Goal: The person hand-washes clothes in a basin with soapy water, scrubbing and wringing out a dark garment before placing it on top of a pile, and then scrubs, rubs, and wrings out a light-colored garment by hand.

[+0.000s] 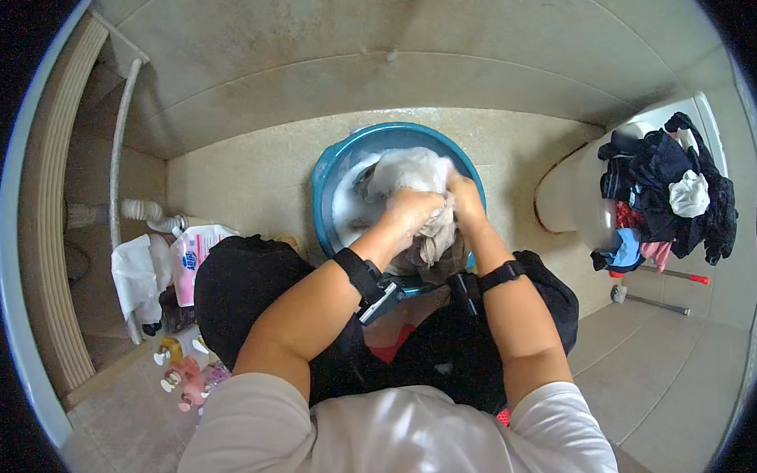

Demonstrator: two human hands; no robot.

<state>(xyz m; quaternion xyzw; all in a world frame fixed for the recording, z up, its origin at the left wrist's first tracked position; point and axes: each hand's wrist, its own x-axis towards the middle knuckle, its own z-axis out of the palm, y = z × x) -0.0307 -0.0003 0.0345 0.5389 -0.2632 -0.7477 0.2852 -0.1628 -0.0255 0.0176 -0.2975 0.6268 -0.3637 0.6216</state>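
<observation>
Clasping a wet, light-coloured cloth (pixel 436 226), the left hand (pixel 413 212) and the right hand (pixel 466 200) are both closed on it, the right just beside the left at about three o'clock. Some fingertips are hidden in the folds, so their exact hold cannot be told. The cloth is bunched within the outline of a round blue tub (pixel 394 129); how much of it touches the water cannot be told from here. White suds (pixel 347 208) lie inside the tub at nine o'clock. The person sits close at six o'clock, with a black strap (pixel 359 275) on the left forearm and another (pixel 502 275) on the right.

Further out, a pink-and-white soap pouch (pixel 185 272) stands between eight and nine, beside a white bag (pixel 134 274). Pink bottles (pixel 190 381) are noted near eight. At three o'clock, a toilet (pixel 573 192) bears a heap of mostly dark clothes (pixel 656 185). A tiled wall (pixel 306 80) rises at twelve.
</observation>
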